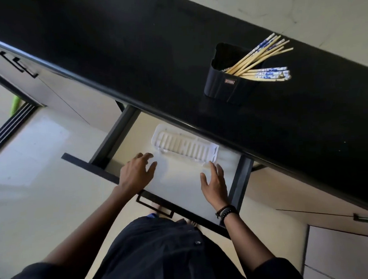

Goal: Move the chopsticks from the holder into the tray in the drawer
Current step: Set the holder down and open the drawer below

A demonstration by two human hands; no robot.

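Observation:
A black holder [229, 81] stands on the black counter at the right, with several wooden chopsticks [262, 60] with blue-and-white ends fanned out of it. Below the counter an open drawer [242, 179] holds a white slotted tray [183, 144], partly under the counter edge. My left hand [138, 173] hovers over the drawer's left side with fingers spread and nothing in it. My right hand [215, 183] is over the drawer's right side, fingers apart, just short of the tray's near corner. No chopsticks lie in the tray.
The black counter [131, 46] runs diagonally across the view. Pale cabinet doors with dark handles [19, 64] sit at the left and lower right. A dark handle [154, 207] juts from the drawer front near my body. Pale floor lies at the left.

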